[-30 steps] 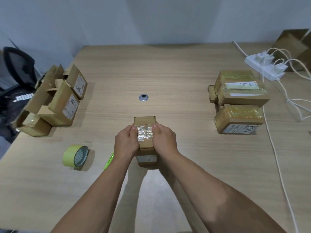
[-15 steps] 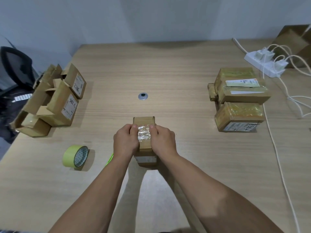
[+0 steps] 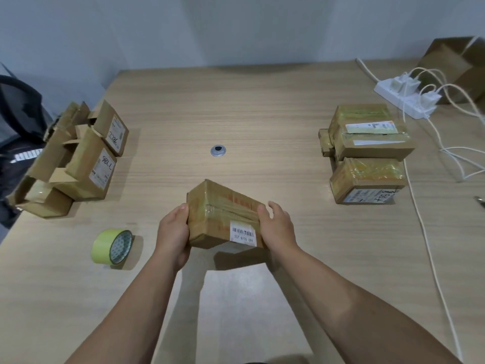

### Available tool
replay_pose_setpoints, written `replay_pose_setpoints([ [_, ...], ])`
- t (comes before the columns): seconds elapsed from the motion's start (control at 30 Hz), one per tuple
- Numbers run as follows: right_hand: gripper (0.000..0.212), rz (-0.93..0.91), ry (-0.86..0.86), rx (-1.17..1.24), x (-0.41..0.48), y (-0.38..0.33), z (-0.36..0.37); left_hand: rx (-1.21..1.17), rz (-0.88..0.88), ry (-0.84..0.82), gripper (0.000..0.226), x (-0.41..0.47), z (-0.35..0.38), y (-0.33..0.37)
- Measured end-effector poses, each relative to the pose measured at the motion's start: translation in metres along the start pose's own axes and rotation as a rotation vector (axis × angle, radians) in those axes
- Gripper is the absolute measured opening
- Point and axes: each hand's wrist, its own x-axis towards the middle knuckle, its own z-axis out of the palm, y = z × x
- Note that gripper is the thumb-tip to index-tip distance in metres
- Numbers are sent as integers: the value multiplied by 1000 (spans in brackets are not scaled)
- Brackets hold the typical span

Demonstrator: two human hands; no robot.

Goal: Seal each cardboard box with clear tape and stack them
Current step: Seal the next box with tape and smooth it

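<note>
Glossy taped oblong cardboard box (image 3: 223,219), gripped between left hand (image 3: 173,232), right hand (image 3: 277,227), above woodgrain table (image 3: 262,114)

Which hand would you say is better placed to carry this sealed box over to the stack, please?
Probably the right hand: it already holds the sealed box on the side facing the stacked boxes.

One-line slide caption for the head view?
Both hands hold a taped cardboard box above the table, tape roll left.
</note>
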Motion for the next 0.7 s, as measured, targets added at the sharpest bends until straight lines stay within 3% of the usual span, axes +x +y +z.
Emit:
replay_pose_setpoints([
  [0.1,76,215,-54,132,9,23,4,-49,-126,-53,30,-1,-4,-19],
  [0.17,84,255,-104,191,14,38,8,8,-112,-25,25,2,-5,-34],
  [0.3,48,189,-58,135,9,36,8,342,14,190,17,8,-10,-49],
  [0.47,36,91,-63,-17,17,40,15,421,-54,131,35,15,-10,-52],
  [0.6,66,71,-68,-100,16,46,28,623,-59,10,51,16,-3,-66],
  [0.7,78,87,-9,-144,15,47,38,673,-59,68,52,13,6,-75],
])
